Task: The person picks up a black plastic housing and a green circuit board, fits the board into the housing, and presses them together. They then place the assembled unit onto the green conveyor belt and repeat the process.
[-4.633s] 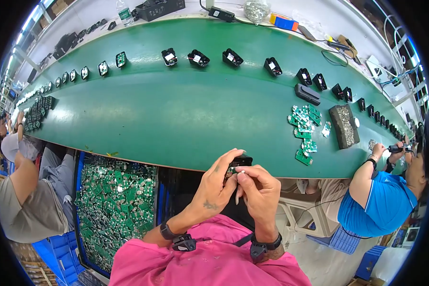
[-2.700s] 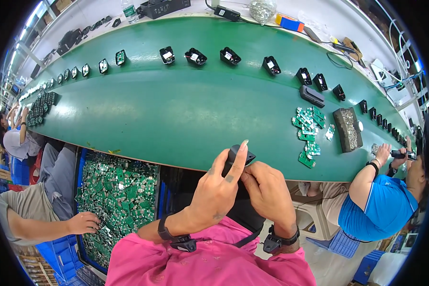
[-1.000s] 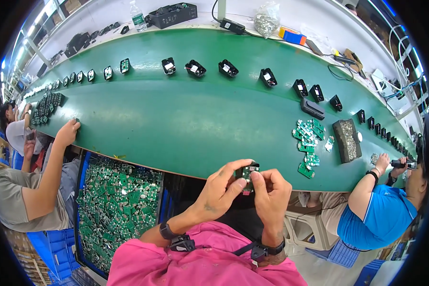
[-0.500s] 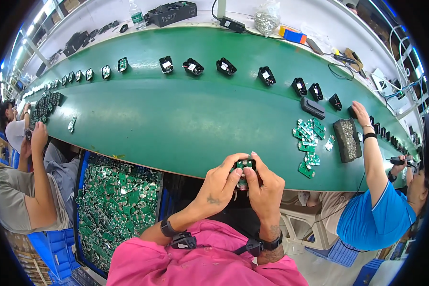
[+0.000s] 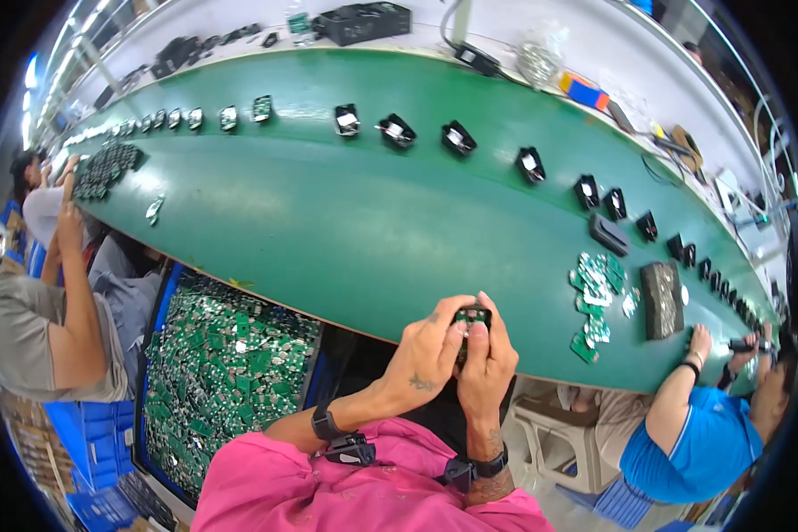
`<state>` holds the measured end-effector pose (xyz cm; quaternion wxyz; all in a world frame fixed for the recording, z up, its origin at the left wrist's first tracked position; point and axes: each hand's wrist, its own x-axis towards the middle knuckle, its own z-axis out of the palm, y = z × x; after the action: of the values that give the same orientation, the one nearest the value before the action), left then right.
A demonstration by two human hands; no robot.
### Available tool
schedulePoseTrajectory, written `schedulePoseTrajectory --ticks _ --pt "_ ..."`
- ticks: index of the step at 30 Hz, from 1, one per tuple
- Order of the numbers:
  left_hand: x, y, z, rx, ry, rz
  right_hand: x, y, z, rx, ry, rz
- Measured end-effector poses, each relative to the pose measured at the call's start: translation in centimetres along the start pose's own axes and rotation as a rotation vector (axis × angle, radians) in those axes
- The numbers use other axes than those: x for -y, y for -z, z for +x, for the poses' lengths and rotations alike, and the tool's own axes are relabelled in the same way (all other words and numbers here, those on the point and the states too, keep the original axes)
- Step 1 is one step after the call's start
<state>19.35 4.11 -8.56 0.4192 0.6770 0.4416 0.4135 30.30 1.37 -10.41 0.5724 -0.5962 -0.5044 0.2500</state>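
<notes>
Your left grip and right grip pinch a green-faced black case by the near edge of the green tabletop, white wall beyond.

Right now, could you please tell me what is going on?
The person's left hand and right hand hold a black housing with a green circuit board in it, at the near edge of a green table. To the right is a pile of green circuit boards; open black box-shaped housings stand in a row farther back. Farther right is a co-worker in blue.

Blk bin nr btl; blu/orng box nr clr bag.
</notes>
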Motion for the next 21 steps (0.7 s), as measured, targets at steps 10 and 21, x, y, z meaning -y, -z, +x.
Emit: schedulePoseTrajectory --ticks 10,21 --pt "5.3 11.2 10.5 -0.261 0.061 0.041 -2.3 -4.4 3.6 0.165 0.179 -0.237" --pt "20.4 25.3 29.5 -0.691 -0.151 0.692 -3.5 -3.4 3.1 0.176 0.037 -0.095"
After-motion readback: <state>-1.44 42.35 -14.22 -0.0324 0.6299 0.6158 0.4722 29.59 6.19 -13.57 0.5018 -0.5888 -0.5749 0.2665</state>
